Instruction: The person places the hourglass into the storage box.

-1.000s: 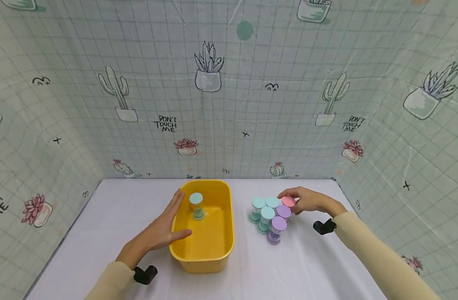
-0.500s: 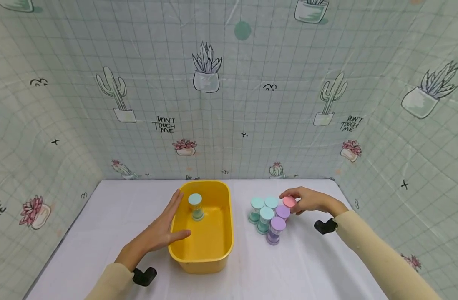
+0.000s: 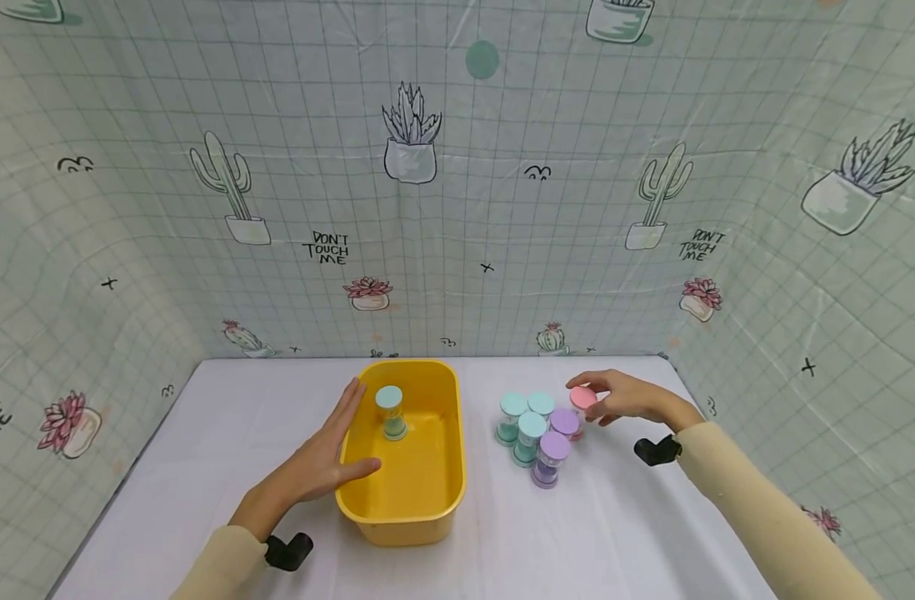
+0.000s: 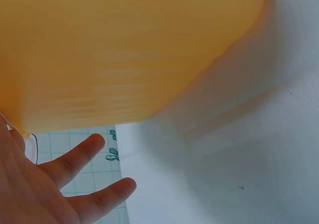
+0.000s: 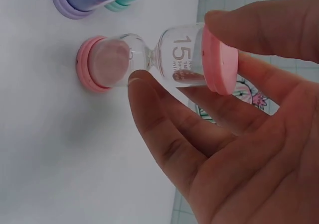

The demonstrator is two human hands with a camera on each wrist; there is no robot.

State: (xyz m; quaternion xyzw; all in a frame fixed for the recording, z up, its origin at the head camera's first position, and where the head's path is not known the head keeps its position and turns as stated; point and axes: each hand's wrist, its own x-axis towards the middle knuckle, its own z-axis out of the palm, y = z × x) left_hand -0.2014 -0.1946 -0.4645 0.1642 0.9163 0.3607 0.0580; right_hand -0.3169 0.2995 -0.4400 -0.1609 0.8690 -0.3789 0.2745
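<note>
My right hand (image 3: 626, 398) holds a pink-capped sand timer (image 5: 114, 62) by its upper end, thumb at the top cap and fingers about the glass. "15" is printed on the glass, and pink sand fills the lower bulb. Left of it two purple-capped sand timers (image 3: 554, 454) and three mint-capped sand timers (image 3: 532, 429) stand upright in a cluster. My left hand (image 3: 318, 467) lies along the left rim of a yellow bin (image 3: 405, 533), fingers straight and thumb reaching over the inside. Inside the bin one mint-capped sand timer (image 3: 390, 408) stands near the far left corner.
A white table (image 3: 547, 550) carries everything. Behind it and at both sides hangs a grid-patterned cloth (image 3: 480, 208) printed with cacti and succulents. Black wrist cameras (image 3: 656, 451) are worn on both wrists.
My right hand has shifted slightly right with the pink sand timer, which now stands a little farther from the mint-capped ones. The left hand and the bin hold their places.
</note>
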